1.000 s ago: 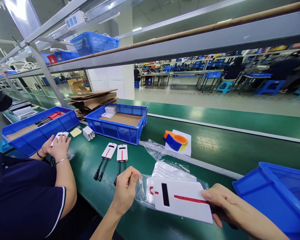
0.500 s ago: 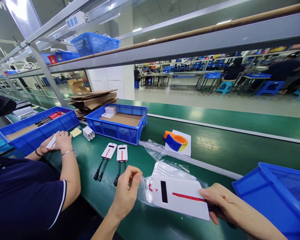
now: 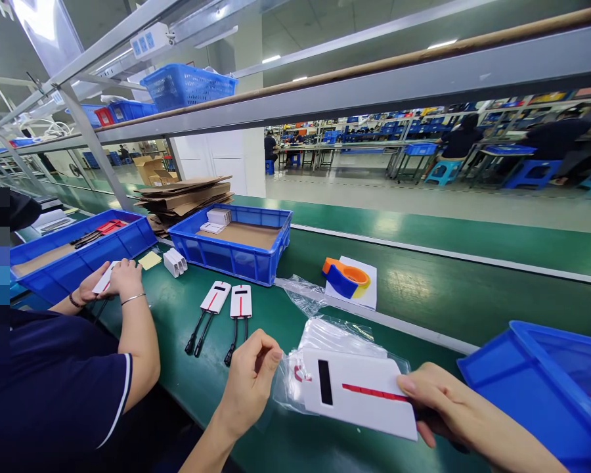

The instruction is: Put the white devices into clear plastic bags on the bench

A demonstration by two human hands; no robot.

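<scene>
My right hand (image 3: 443, 401) grips the right end of a flat white device (image 3: 369, 414) with a black window and a red stripe, thumb on top. Dark cable partly shows under that hand. My left hand (image 3: 249, 384) is closed in a pinch at the edge of a clear plastic bag (image 3: 286, 387) with a red mark. The device's left end overlaps this bag; whether it sits inside, I cannot tell. Behind it lies a pile of clear bags (image 3: 339, 332). Left of them, two similar white devices (image 3: 215, 297) with black cables rest on the green table.
A tape dispenser (image 3: 347, 276) stands on a white sheet beyond the bags. Blue bins (image 3: 226, 259) line the table, with another blue bin (image 3: 532, 387) at right. On the left, a co-worker's hands (image 3: 123, 279) hold a white device. A metal shelf (image 3: 325, 98) crosses above.
The white device and my right hand have shifted very slightly right and down. My left hand keeps its pinch at the bag's edge. The co-worker has barely moved.
</scene>
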